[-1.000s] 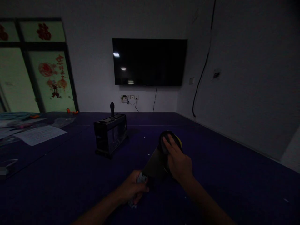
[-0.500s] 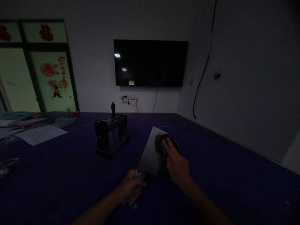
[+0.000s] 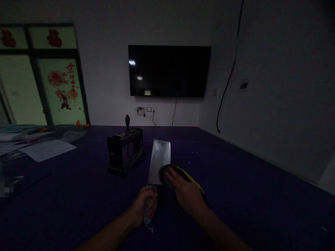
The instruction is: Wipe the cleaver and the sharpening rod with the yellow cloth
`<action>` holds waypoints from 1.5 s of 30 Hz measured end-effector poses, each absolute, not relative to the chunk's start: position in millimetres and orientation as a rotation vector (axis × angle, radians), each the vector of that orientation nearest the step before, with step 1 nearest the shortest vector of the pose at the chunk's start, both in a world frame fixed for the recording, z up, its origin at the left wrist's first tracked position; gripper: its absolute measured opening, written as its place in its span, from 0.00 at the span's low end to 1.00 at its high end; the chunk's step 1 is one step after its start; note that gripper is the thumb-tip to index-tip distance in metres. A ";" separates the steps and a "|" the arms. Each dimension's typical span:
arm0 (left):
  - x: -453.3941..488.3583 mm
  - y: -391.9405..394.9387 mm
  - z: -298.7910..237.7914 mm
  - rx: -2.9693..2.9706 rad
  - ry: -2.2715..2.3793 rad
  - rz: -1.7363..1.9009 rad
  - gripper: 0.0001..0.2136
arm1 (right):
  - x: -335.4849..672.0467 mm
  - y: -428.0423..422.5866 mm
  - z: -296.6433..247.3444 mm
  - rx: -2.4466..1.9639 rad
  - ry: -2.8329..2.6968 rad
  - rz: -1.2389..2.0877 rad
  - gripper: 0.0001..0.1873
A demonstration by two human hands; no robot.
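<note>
My left hand (image 3: 145, 206) is wrapped around the handle of a cleaver, and crumpled clear plastic covers that handle. The broad, shiny rectangular cleaver blade (image 3: 160, 158) points up and away from me. My right hand (image 3: 187, 191) grips a black rounded object with a yellow edge (image 3: 193, 180), whose kind I cannot make out. Its dark round end overlaps the lower right side of the blade; whether they touch is unclear. Left of the blade stands a black knife block (image 3: 125, 150) with see-through sides and one dark handle (image 3: 127, 121) sticking up from its top.
The dark blue table (image 3: 86, 198) reaches back to the wall. Papers (image 3: 49, 150) and a clear plastic bag (image 3: 73, 136) lie at the left. Small orange items (image 3: 86, 125) sit at the far edge. A television (image 3: 169, 71) hangs on the wall, and a black cable (image 3: 227, 89) runs down at right.
The cleaver has turned more upright and swung left, its face now catching light. My right hand has moved left and down with the black and yellow object, now nearer the blade's base.
</note>
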State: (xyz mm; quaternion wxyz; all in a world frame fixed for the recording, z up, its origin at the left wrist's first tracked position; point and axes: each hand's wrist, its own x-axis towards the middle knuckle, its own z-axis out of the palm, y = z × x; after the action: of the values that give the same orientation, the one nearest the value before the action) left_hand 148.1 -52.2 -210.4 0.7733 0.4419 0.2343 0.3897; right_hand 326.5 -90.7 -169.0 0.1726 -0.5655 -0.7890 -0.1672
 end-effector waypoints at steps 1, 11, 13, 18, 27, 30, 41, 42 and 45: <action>147.6 -51.6 -209.9 0.948 0.500 0.845 0.08 | 325.5 -91.1 -169.3 -1.588 -2.253 -0.453 0.34; 147.8 -54.3 -205.3 0.921 0.493 0.893 0.08 | 322.2 -94.9 -167.7 -1.481 -2.326 -0.350 0.32; 147.6 -52.7 -205.3 0.932 0.490 0.878 0.09 | 321.9 -95.3 -167.5 -1.449 -2.344 -0.351 0.32; 143.5 -46.6 -202.5 0.945 0.433 0.893 0.16 | 321.5 -95.8 -167.2 -1.446 -2.378 -0.358 0.31; 145.0 -56.6 -191.5 1.234 0.719 1.181 0.20 | 329.9 -89.8 -170.3 -1.560 -2.205 -0.371 0.30; 147.5 -58.9 -191.5 1.364 0.804 1.225 0.19 | 331.0 -89.4 -171.2 -1.547 -2.143 -0.374 0.30; 148.1 -58.9 -197.3 1.520 0.904 1.255 0.16 | 332.9 -88.2 -176.0 -1.521 -2.001 -0.353 0.27; 149.0 -59.4 -197.9 1.512 0.904 1.235 0.16 | 332.9 -88.5 -176.1 -1.514 -1.993 -0.352 0.27; 151.3 -60.1 -200.1 1.510 0.926 1.200 0.17 | 332.6 -89.1 -177.0 -1.503 -1.976 -0.349 0.26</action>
State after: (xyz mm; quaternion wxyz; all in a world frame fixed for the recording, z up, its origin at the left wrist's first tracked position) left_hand 151.3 -60.1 -200.1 0.4802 0.6191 0.3795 0.4920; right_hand 332.6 -89.1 -177.0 0.3121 -0.5696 -0.7487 -0.1324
